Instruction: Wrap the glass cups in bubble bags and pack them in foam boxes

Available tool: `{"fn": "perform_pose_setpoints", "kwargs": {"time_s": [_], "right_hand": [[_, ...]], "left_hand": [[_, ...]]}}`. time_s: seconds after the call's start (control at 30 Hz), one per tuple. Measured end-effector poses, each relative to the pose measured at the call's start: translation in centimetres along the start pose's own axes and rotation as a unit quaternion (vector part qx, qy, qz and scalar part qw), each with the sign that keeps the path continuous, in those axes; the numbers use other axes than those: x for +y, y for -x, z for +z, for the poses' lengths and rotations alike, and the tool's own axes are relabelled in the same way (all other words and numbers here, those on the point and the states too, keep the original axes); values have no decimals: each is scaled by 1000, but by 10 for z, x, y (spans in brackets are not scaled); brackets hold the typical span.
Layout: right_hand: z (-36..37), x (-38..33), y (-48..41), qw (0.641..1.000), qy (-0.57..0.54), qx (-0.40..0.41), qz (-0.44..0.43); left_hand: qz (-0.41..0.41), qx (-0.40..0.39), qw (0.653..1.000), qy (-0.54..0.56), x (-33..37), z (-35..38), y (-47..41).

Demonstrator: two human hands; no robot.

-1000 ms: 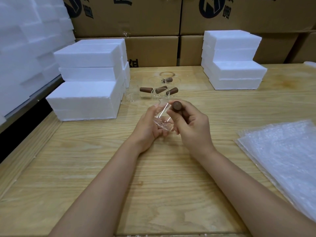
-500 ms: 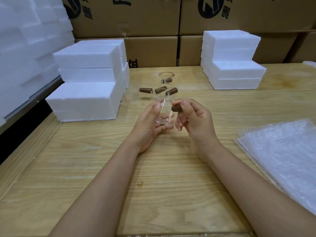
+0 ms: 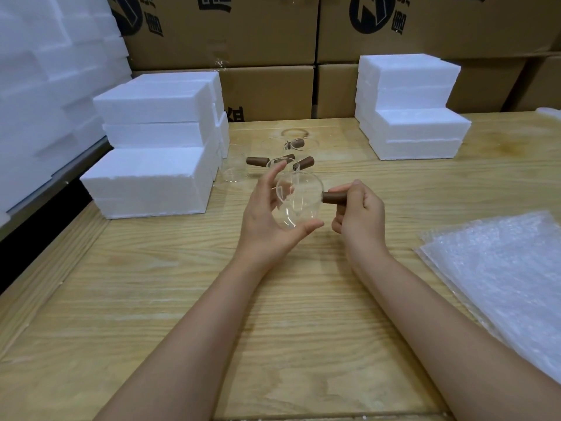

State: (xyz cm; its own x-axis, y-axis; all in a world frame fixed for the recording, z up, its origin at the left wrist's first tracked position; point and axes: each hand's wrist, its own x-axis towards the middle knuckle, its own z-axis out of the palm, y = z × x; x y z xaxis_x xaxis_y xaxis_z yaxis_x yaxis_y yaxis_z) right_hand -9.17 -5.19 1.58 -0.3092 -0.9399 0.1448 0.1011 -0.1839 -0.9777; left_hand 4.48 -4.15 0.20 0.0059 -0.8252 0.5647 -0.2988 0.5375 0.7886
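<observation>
Tabletop [image 3: 182, 299], foam boxes [image 3: 151, 177], cartons [image 3: 243, 31]; left hand [image 3: 267, 226] round glass cup [image 3: 296, 205], right hand [image 3: 361, 217] round handle [image 3: 334, 197].

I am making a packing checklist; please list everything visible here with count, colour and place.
held glass cup: one, clear, brown handle, between the hands
other glass cups: at least four, clear, brown handles, beyond the hands
foam boxes: many, white, stacked left and right
bubble bags: one pile, clear, table's right edge
cartons: several, brown, behind the table
table: one, light wood, foreground
left hand: holds the cup's body
right hand: pinches its handle
</observation>
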Motion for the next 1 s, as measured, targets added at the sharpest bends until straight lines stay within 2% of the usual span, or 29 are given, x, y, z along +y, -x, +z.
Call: {"fn": "perform_pose_setpoints", "kwargs": {"time_s": [0.1, 0.17, 0.27, 0.33, 0.43, 0.57, 0.67, 0.73, 0.83, 1.0], "right_hand": [[0, 0, -1, 1000, -1, 10, 21], [1, 0, -1, 999, -5, 11, 38], [1, -1, -1, 999, -4, 13, 44], [0, -1, 0, 1000, 8, 15, 15], [-2, -2, 3, 997, 39, 27, -61], [-1, -6, 8, 990, 29, 27, -139], [1, -9, 13, 986, 5, -11, -165], [2, -10, 16, 982, 11, -45, -181], [3, -10, 20, 973, 41, -96, -205], [5, -10, 22, 957, 87, -110, -255]], "left_hand": [[121, 22, 985, -122, -2, 2, 0], [167, 35, 974, -151, -2, 3, 0], [187, 36, 970, -151, -1, 3, 1], [178, 37, 973, -146, 0, 3, 1], [119, 36, 986, -111, 2, 3, 2], [-38, 2, 999, 30, 5, 3, 1], [-148, 2, 975, 164, 5, 3, 0], [-192, 7, 955, 224, 4, 3, -1], [-228, 0, 931, 287, 9, 3, -5], [-246, -40, 904, 348, 13, -2, -7]]}}
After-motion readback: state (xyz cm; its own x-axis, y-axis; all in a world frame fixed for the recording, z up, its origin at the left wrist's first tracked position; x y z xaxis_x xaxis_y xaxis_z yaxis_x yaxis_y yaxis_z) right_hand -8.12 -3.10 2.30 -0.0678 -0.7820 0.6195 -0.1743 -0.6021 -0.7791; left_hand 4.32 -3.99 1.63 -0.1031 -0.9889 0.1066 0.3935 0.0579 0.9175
